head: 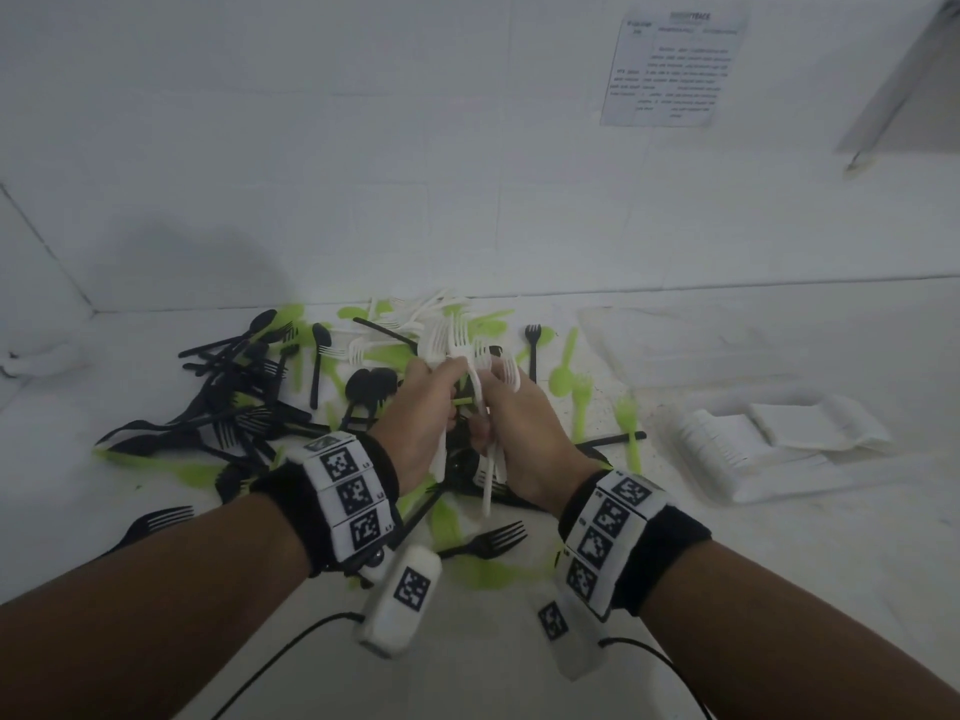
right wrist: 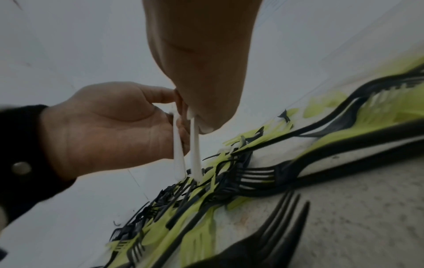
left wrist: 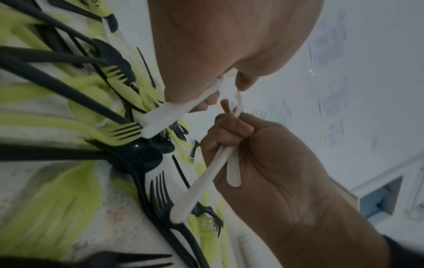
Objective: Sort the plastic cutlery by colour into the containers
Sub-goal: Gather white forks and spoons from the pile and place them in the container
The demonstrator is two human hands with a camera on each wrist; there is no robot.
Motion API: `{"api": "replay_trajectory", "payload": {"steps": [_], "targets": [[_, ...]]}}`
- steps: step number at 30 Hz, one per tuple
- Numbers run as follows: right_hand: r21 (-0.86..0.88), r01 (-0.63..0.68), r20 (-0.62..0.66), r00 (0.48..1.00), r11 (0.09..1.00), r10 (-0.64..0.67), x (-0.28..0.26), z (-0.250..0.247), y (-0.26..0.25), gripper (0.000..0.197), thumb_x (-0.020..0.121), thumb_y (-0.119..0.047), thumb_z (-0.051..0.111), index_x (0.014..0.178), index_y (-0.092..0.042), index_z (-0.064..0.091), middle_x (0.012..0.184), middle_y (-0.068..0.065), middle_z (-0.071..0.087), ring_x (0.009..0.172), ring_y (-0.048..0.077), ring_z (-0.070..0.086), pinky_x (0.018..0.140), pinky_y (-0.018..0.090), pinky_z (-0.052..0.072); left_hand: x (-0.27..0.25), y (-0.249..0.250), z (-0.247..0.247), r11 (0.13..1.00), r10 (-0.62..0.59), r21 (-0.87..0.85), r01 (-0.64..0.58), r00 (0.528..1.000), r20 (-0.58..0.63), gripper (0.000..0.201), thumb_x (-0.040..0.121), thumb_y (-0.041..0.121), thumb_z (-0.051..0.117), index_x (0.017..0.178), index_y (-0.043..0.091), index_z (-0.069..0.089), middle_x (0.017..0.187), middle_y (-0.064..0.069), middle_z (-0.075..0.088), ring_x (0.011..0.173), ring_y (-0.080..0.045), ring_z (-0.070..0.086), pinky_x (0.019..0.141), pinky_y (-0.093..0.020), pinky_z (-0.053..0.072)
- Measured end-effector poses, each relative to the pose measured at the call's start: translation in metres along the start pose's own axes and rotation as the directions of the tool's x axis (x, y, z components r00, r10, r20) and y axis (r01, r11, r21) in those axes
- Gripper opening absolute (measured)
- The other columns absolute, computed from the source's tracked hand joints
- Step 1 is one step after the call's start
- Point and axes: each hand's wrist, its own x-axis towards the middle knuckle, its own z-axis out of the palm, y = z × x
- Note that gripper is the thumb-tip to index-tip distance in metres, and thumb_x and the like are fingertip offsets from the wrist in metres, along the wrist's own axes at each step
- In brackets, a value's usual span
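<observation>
Both hands meet above the middle of the pile. My left hand point(head: 421, 407) grips a bundle of white forks point(head: 451, 341), tines up and away from me; the left wrist view shows their handles point(left wrist: 158, 117) sticking out below the palm. My right hand point(head: 524, 423) holds two white pieces, whose handles point(right wrist: 195, 145) hang down to the pile. Its fingers point(left wrist: 229, 130) curl round them. Black cutlery point(head: 234, 402) and green cutlery point(head: 563, 376) lie mixed on the white table. A white tray point(head: 800, 478) at the right holds stacked white cutlery.
A faint clear container point(head: 670, 340) stands behind the tray. A white wall with a printed sheet point(head: 675, 65) closes the back. A white cloth point(head: 36, 356) lies at the far left. A black fork point(head: 488, 543) lies near my wrists, and cables point(head: 291, 646) trail below them.
</observation>
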Motion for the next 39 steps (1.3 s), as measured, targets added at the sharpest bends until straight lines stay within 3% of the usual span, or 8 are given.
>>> {"api": "replay_trajectory", "payload": {"steps": [4, 10, 14, 17, 23, 28, 35, 39], "targets": [[0.0, 0.0, -0.025, 1.0, 1.0, 0.0, 0.0, -0.001, -0.003, 0.01, 0.108, -0.017, 0.043, 0.104, -0.017, 0.052, 0.068, 0.001, 0.046, 0.049, 0.012, 0.04, 0.045, 0.024, 0.033, 0.002, -0.002, -0.002, 0.999, -0.032, 0.02, 0.031, 0.999, 0.019, 0.04, 0.101, 0.046, 0.056, 0.126, 0.017, 0.046, 0.109, -0.003, 0.059, 0.089, -0.017, 0.059, 0.08, -0.035, 0.049], [-0.249, 0.04, 0.022, 0.999, 0.968, -0.036, -0.005, 0.006, 0.001, 0.027, 0.109, -0.022, 0.045, 0.104, -0.002, 0.064, 0.078, 0.006, 0.066, 0.065, 0.014, 0.063, 0.058, 0.028, 0.05, 0.003, -0.006, 0.0, 1.0, 0.01, 0.025, -0.008, 0.995, -0.1, 0.026, 0.101, 0.021, 0.052, 0.125, 0.013, 0.044, 0.11, -0.012, 0.063, 0.091, -0.025, 0.068, 0.062, -0.037, 0.056], [-0.272, -0.021, -0.159, 0.987, 0.962, -0.024, 0.001, -0.008, 0.004, 0.026, 0.105, -0.018, 0.045, 0.116, -0.007, 0.066, 0.089, 0.007, 0.066, 0.083, 0.019, 0.063, 0.076, 0.034, 0.051, 0.006, -0.004, -0.009, 1.0, 0.019, -0.015, -0.021, 0.99, -0.14, 0.014, 0.103, 0.018, 0.044, 0.116, 0.012, 0.047, 0.09, -0.01, 0.061, 0.067, -0.019, 0.058, 0.06, -0.033, 0.048], [-0.282, 0.003, -0.16, 0.986, 0.959, -0.05, -0.001, -0.012, 0.0, 0.039, 0.101, -0.009, 0.042, 0.128, -0.024, 0.067, 0.072, -0.01, 0.054, 0.064, 0.009, 0.048, 0.072, 0.036, 0.046, 0.01, -0.006, -0.012, 1.0, 0.012, 0.027, -0.009, 0.992, -0.122, 0.007, 0.103, 0.021, 0.045, 0.108, 0.015, 0.046, 0.076, -0.003, 0.047, 0.052, -0.012, 0.04, 0.051, -0.029, 0.036], [-0.369, 0.189, 0.096, 0.982, 0.91, -0.165, -0.012, 0.006, -0.011, 0.029, 0.098, 0.004, 0.044, 0.081, -0.003, 0.066, 0.068, 0.012, 0.055, 0.056, 0.014, 0.05, 0.054, 0.026, 0.041, -0.004, -0.004, 0.015, 0.998, -0.011, -0.053, 0.014, 0.998, 0.066, 0.036, 0.106, 0.044, 0.045, 0.1, 0.015, 0.067, 0.112, -0.011, 0.059, 0.097, -0.022, 0.066, 0.084, -0.034, 0.057], [-0.353, 0.138, 0.139, 0.986, 0.925, -0.094, -0.007, 0.002, -0.003, 0.025, 0.094, -0.006, 0.051, 0.105, 0.009, 0.069, 0.089, 0.034, 0.063, 0.074, 0.02, 0.056, 0.065, 0.03, 0.044, 0.009, -0.005, 0.014, 0.974, -0.09, -0.211, 0.079, 0.995, -0.045, 0.038, 0.108, 0.033, 0.047, 0.132, 0.003, 0.047, 0.114, -0.016, 0.061, 0.093, -0.019, 0.067, 0.067, -0.031, 0.054], [-0.325, 0.077, 0.013, 0.997, 0.943, -0.077, -0.005, -0.014, -0.01, 0.031, 0.11, -0.024, 0.043, 0.132, -0.021, 0.064, 0.097, -0.002, 0.069, 0.079, 0.009, 0.063, 0.075, 0.027, 0.051, 0.017, -0.009, 0.004, 0.984, -0.067, -0.163, 0.072, 0.997, 0.042, 0.031, 0.108, 0.031, 0.041, 0.108, 0.005, 0.056, 0.085, -0.009, 0.063, 0.065, -0.019, 0.063, 0.056, -0.03, 0.051], [-0.46, 0.057, -0.132, 0.982, 0.886, -0.132, -0.01, -0.033, -0.021, 0.041, 0.105, -0.036, 0.05, 0.138, -0.022, 0.029, 0.093, -0.004, 0.051, 0.078, 0.012, 0.052, 0.077, 0.035, 0.048, 0.019, -0.014, 0.007, 0.989, -0.092, -0.114, 0.091, 0.996, -0.007, 0.034, 0.107, 0.042, 0.044, 0.098, 0.011, 0.054, 0.063, -0.005, 0.06, 0.053, -0.02, 0.061, 0.05, -0.027, 0.052]]}}
